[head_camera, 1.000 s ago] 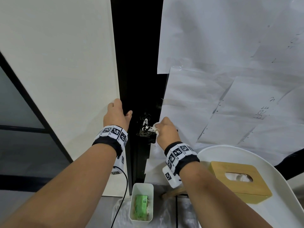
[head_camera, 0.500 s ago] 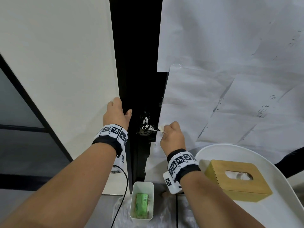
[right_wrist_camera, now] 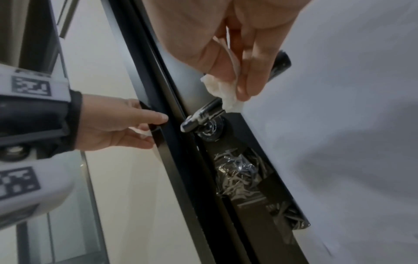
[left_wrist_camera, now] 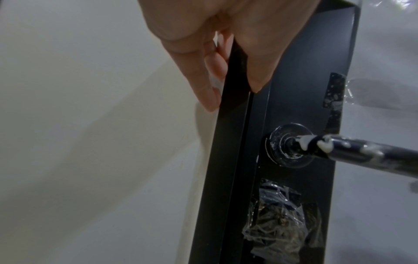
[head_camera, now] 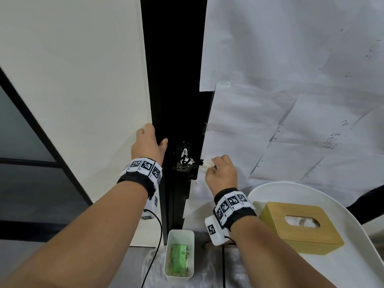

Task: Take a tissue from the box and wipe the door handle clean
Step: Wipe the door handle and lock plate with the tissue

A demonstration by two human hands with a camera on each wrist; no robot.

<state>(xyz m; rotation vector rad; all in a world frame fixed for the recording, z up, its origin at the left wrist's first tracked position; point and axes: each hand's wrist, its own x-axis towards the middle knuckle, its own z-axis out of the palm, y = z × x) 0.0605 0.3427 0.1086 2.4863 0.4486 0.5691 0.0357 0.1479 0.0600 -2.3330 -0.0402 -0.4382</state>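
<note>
Right hand (head_camera: 221,170) pinches a crumpled tissue (right_wrist_camera: 222,92) between thumb and fingers, pressed on the black door handle (left_wrist_camera: 366,153), which is smeared with white paste. Left hand (head_camera: 148,143) grips the black door edge (left_wrist_camera: 228,142), fingers and thumb clamped on it. Wooden tissue box (head_camera: 299,227) sits on the white table (head_camera: 353,267), lower right.

My right grip (head_camera: 221,170) covers most of the tissue (head_camera: 207,163), so only a crumpled end shows. The door handle (left_wrist_camera: 361,153) runs off the right edge of my left wrist view. My left fingertips (head_camera: 145,127) are hidden behind the door edge (left_wrist_camera: 228,142). The tissue box (head_camera: 299,227) contents are too dim to tell.
</note>
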